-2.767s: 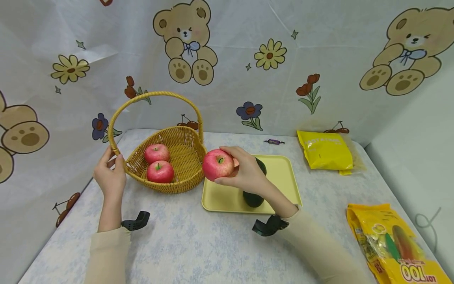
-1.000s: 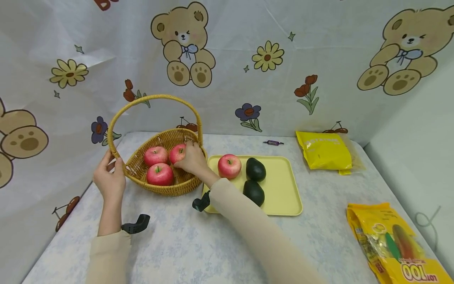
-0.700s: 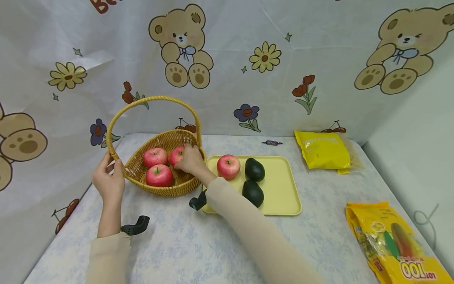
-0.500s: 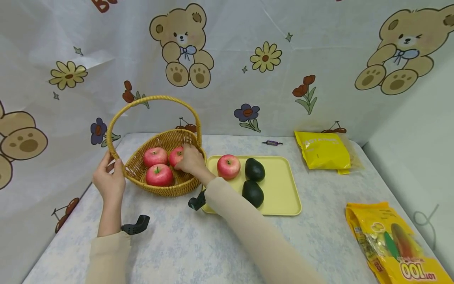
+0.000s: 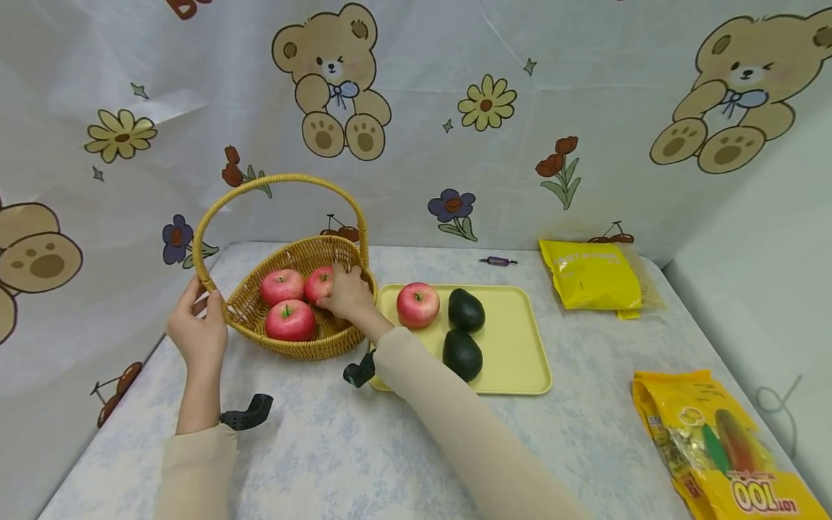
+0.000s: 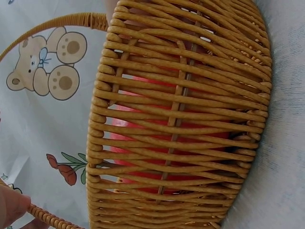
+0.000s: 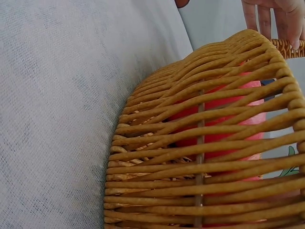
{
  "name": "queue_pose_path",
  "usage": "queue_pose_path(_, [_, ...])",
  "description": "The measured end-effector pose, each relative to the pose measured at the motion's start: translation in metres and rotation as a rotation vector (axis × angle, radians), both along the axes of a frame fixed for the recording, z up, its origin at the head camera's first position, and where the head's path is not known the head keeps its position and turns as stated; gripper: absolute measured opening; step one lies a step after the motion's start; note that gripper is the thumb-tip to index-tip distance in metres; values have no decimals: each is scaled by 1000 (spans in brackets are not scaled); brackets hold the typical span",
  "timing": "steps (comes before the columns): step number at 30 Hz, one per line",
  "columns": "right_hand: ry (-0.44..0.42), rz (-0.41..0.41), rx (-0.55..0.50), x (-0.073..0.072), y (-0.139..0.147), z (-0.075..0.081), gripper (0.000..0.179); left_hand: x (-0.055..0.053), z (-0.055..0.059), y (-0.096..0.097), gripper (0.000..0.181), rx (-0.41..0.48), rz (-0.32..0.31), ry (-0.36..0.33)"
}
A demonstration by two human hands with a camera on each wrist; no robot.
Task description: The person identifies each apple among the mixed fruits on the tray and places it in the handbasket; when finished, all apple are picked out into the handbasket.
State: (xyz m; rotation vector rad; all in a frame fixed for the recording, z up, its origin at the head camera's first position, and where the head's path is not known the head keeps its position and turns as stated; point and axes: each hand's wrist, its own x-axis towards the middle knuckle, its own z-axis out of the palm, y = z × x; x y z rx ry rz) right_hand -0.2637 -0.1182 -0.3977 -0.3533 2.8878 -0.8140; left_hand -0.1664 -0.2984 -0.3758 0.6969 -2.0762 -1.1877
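Note:
A wicker basket with a tall arched handle stands at the left of the table. My left hand pinches the foot of that handle at the basket's left rim. Inside, one red apple lies at the left and another apple in front. My right hand reaches over the right rim, its thumb and fingers round a third apple resting beside the others. Both wrist views show mostly woven wall, with red apple showing through the gaps; in the right wrist view the left hand holds the handle.
Right of the basket lies a yellow tray with an apple and two dark avocados. Yellow packets lie at the back right, an orange-yellow bag at the front right. A small purple candy sits near the back wall.
My right hand has carried an apple from above the tray's left edge into the basket. Lately that apple has shifted slightly left and the right fingers have spread a little. The left hand keeps its hold.

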Motion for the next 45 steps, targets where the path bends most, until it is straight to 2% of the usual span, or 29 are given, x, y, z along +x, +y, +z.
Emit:
queue_pose_path(8, [-41, 1, 4, 0, -1, -1, 65, 0, -1, -1, 42, -11, 2, 0])
queue_pose_path(27, [-65, 68, -16, -4, 0, 1, 83, 0, 2, 0, 42, -4, -7, 7])
queue_pose_path(31, [-17, 108, 38, -1, 1, 1, 83, 1, 1, -1, 42, 4, -2, -5])
queue_pose_path(36, [116, 155, 58, 7, 8, 6, 76, 1, 0, -1, 43, 24, -7, -20])
queue_pose_path(40, [187, 212, -22, 17, 24, 22, 71, 0, 0, -1, 43, 20, -9, -13])
queue_pose_path(45, [235, 314, -211, 35, 58, 47, 64, 0, 1, -2, 42, 8, -5, -8])
